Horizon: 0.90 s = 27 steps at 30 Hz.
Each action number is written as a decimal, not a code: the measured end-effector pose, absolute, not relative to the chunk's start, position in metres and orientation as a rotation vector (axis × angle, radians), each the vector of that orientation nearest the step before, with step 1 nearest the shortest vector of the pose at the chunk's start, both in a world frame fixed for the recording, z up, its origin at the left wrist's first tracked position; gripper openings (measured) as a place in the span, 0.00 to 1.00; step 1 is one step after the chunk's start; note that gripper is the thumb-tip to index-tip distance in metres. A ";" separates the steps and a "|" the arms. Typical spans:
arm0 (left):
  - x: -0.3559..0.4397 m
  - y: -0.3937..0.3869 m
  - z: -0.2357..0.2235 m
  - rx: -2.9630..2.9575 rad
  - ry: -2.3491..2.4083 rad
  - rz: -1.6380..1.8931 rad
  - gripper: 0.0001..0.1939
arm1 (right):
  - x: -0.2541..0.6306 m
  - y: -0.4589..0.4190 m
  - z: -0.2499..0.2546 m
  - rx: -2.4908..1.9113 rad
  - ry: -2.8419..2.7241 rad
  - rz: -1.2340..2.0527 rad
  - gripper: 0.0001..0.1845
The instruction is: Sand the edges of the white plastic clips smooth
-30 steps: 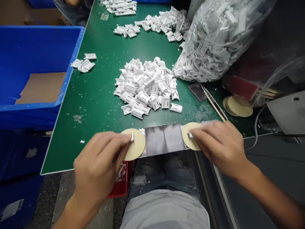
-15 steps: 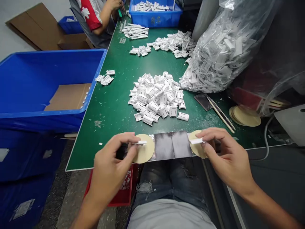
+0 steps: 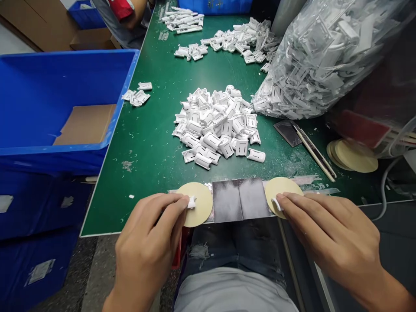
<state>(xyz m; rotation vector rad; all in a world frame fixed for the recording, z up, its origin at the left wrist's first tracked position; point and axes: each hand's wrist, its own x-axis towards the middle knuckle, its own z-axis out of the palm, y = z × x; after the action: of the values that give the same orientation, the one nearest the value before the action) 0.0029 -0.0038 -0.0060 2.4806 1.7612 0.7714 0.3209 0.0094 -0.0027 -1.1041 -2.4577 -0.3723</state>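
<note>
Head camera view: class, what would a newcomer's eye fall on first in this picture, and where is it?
First come the big heap of white plastic parts mid-bench and the bulging clear bag of them at upper right. The bright blue crate stands out at left. At the near edge, the left hand and right hand each hold a small white part against a round tan disc.

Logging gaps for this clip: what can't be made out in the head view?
Left part: partly hidden by the left hand.
Right part: mostly hidden by the right hand.
Co-worker: cut off by the top edge.
Red crate: mostly hidden by the table and left hand.
Bag: cut off by the top edge.
</note>
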 end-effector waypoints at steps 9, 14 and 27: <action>0.003 0.002 -0.007 2.480 1.728 0.829 0.16 | 0.311 0.015 0.007 -1.118 -2.439 -0.352 0.14; 0.001 0.009 -0.005 2.540 1.774 0.782 0.10 | 0.309 0.024 0.013 -1.092 -2.472 -0.427 0.09; 0.002 0.003 -0.005 2.546 1.675 0.778 0.15 | 0.315 0.028 0.016 -1.078 -2.491 -0.365 0.07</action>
<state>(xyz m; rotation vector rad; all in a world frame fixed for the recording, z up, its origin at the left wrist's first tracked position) 0.0021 0.0031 -0.0051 2.5456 1.6749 0.7783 0.3148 0.0280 0.0156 -1.0775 -2.4911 -0.3652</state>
